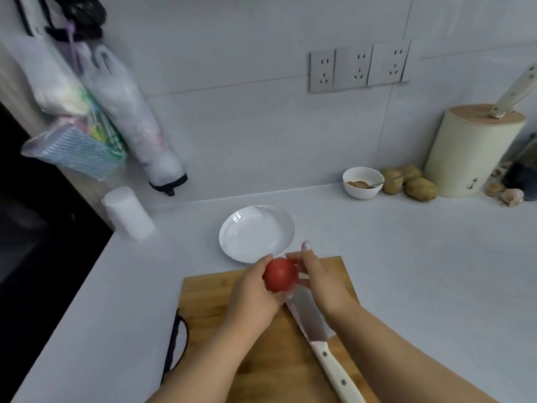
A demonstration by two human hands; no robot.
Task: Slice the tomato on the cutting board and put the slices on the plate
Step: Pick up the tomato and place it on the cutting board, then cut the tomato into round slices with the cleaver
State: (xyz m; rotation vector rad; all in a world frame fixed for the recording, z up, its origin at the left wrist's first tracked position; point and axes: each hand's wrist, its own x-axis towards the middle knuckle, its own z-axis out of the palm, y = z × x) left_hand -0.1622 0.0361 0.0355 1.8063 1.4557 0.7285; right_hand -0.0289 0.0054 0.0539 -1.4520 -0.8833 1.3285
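A whole red tomato (280, 278) is held above the far part of the wooden cutting board (209, 301). My left hand (255, 295) cups it from the left and below, fingers curled round it. My right hand (316, 277) holds its right side with fingertips, the index finger pointing up. A knife with a white handle (325, 353) lies on the board between my forearms, blade pointing toward the tomato. An empty white plate (232, 231) sits on the counter just beyond the board.
A white roll (129, 212) stands left of the plate. At the back right are a small bowl with a spoon (361, 181), several walnuts (406, 180), a cream knife block (470, 152) and garlic (511, 196). Plastic bags (87, 112) hang at left.
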